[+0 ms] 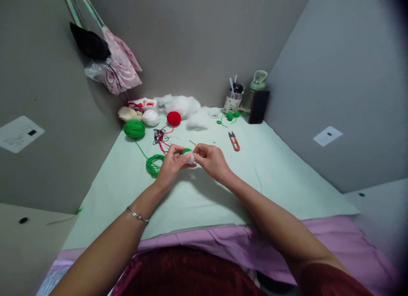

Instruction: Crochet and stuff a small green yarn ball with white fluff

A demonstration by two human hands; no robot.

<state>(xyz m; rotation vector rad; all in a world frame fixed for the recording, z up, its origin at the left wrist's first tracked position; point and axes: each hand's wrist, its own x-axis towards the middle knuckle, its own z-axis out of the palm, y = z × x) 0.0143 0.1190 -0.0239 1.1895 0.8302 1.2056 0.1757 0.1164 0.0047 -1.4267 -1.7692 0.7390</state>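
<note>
The pale counter ran under everything, its front edge partly covered by the forearms, which the lower edge of the view cut off. White stuffing lay loosely heaped at the back. The left hand was nearly closed, thumb and fingertips holding the piece. The right hand was curled, its tips brought together at the piece's right side; whether they gripped it or only touched it could not be told. A green ball sat at the back left, a green coil just beside the left hand, and orange snips beyond the right. The piece, small and roundish, was green on top and white below, raised over the middle of the counter, much of it hidden by fingers. A thin tool showed only in part by the right hand.
</note>
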